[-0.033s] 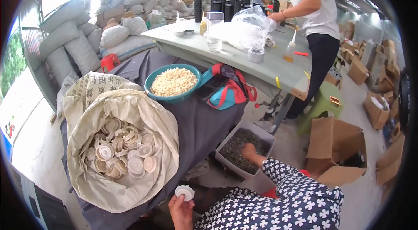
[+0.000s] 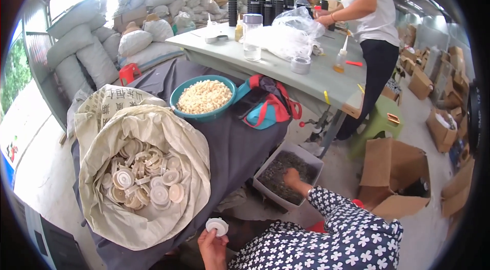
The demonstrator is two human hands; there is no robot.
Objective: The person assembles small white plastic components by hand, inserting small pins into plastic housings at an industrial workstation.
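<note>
My left hand (image 2: 212, 250) pinches a white round plastic cap (image 2: 217, 227) by its edge, near the front of the cloth-covered table. To its left, a wide-open woven sack (image 2: 191, 188) holds many similar round caps (image 2: 145, 173) in white and cream. My right hand (image 2: 293, 178) reaches down into a pale plastic bin (image 2: 261, 184) of small dark pieces (image 2: 280, 165). Its fingers are curled together against the pieces; the fingertips are hidden, so what they hold cannot be made out.
Behind the sack are a teal bowl (image 2: 177, 108) of small cream pieces and a red-and-blue bag (image 2: 270, 104). A co-worker (image 2: 375, 14) stands at a grey-green table (image 2: 326, 76) with bottles and plastic film. An open carton (image 2: 390, 168) and a green stool (image 2: 380, 122) stand at right.
</note>
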